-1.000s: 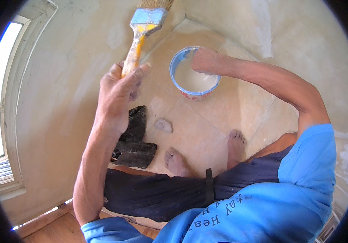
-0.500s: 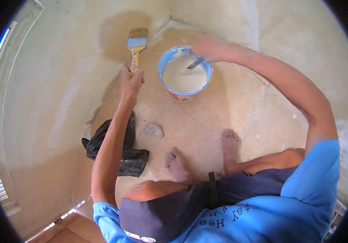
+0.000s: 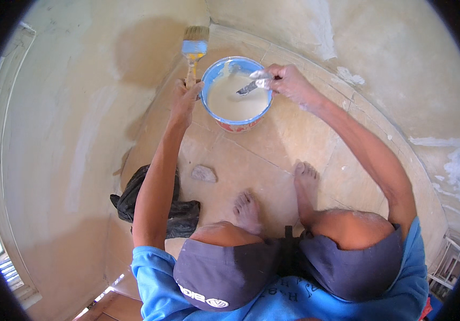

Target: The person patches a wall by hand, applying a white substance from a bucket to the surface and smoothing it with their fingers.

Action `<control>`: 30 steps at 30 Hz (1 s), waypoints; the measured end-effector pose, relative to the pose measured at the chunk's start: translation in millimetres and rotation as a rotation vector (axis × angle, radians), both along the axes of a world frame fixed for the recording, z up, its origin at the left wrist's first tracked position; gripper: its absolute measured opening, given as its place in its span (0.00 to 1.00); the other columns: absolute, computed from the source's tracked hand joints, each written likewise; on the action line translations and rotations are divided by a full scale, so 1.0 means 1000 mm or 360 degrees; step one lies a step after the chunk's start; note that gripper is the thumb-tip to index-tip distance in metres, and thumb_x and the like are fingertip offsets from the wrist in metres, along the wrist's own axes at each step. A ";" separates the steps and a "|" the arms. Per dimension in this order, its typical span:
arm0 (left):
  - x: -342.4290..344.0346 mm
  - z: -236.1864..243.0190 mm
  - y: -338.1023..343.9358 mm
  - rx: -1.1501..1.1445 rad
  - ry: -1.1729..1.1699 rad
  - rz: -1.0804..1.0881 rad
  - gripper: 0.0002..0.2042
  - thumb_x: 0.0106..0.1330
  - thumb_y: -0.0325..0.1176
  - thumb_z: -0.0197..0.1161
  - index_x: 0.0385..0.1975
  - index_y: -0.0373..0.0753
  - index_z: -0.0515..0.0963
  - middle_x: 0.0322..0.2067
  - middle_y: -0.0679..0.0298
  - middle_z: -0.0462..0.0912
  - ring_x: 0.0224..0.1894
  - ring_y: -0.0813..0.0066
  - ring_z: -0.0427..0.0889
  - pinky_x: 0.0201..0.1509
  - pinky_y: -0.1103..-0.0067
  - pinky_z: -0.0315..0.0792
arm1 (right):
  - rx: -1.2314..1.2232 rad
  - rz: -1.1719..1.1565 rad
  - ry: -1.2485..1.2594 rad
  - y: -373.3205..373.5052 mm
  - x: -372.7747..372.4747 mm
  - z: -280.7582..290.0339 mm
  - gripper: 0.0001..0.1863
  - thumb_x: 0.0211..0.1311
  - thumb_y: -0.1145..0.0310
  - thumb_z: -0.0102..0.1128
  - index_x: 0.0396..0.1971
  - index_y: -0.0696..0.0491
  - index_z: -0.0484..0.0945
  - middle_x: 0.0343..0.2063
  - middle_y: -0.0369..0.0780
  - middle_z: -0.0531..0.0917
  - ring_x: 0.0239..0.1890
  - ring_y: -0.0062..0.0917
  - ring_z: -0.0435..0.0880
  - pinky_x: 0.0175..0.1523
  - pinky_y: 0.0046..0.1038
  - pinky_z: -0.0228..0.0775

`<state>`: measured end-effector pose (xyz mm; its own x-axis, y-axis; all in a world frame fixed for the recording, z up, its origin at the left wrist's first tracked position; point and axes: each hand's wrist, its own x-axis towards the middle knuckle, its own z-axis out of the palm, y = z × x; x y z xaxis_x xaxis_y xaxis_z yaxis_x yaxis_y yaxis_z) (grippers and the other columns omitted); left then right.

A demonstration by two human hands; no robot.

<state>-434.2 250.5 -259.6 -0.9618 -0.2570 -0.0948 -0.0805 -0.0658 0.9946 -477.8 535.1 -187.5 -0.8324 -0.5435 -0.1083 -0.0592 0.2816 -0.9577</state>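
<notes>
In my left hand (image 3: pixel 185 99) is a paintbrush (image 3: pixel 194 48), gripped by its worn handle. Its bristles point up and away, and a blue band wraps the ferrule. That hand is close against the left side of a blue-rimmed bucket (image 3: pixel 235 127), which holds cream-coloured paint (image 3: pixel 232 104). Over the right rim, my right hand (image 3: pixel 289 85) is closed, its fingertips smeared white. They pinch the upper end of a dark, narrow stick-like tool (image 3: pixel 246 88), which slants down toward the paint. Its exact kind is unclear.
A crumpled black plastic bag (image 3: pixel 179 216) lies on the tiled floor by my left forearm. Beside it is a flat grey chunk (image 3: pixel 203 173). Patchy walls (image 3: pixel 69 134) meet in the corner beyond the bucket. A white wire rack (image 3: pixel 446 262) stands at the lower right.
My left hand has brought the brush right and slightly farther away, closer to the bucket. My right hand has turned, and its white-smeared fingertips now show. My knees have shifted.
</notes>
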 end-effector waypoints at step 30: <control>0.037 -0.009 0.105 0.0546 -0.0042 -0.0223 0.15 0.67 0.30 0.63 0.46 0.31 0.66 0.40 0.62 0.74 0.43 0.80 0.72 0.48 0.79 0.70 | 0.1453 0.0188 0.1116 0.043 0.066 0.038 0.11 0.51 0.75 0.62 0.37 0.57 0.83 0.37 0.43 0.85 0.36 0.40 0.83 0.42 0.37 0.75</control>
<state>-397.6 355.5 -268.5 -0.9814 -0.0718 -0.1778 -0.1377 -0.3817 0.9140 -412.1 578.6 -149.2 -0.8143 -0.5794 -0.0351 -0.5693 0.8089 -0.1471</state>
